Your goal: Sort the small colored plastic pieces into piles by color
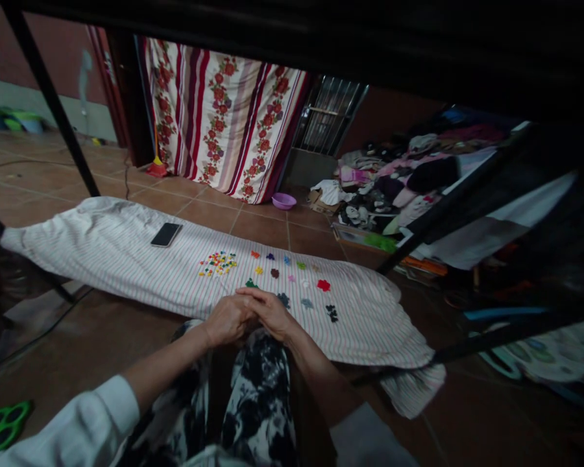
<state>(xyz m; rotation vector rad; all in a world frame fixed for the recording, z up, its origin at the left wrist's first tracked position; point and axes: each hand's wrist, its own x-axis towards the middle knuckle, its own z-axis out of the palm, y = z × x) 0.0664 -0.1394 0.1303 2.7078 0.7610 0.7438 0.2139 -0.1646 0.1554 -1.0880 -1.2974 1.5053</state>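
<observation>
My left hand (228, 320) and my right hand (274, 314) are together at the near edge of the striped cloth (121, 266), above my knees. Both look closed, fingers folded against each other; whatever may lie between them is hidden. Just beyond is a mixed heap of small coloured pieces (218, 263), perhaps beads. A thin pale line lies between it and my left hand. To the right, small piles sit sorted by colour, among them red (324, 285), black (331, 313), yellow (259, 270) and brown (275, 274). A green pile (251, 283) is partly behind my fingers.
A phone (166, 235) lies on the cloth at the left. Dark metal bars (53, 97) frame the surface on both sides and overhead. On the tiled floor beyond are a purple basin (284, 201), a red dustpan (157, 167) and a large heap of clothes (409, 175). A floral curtain (224, 123) hangs behind.
</observation>
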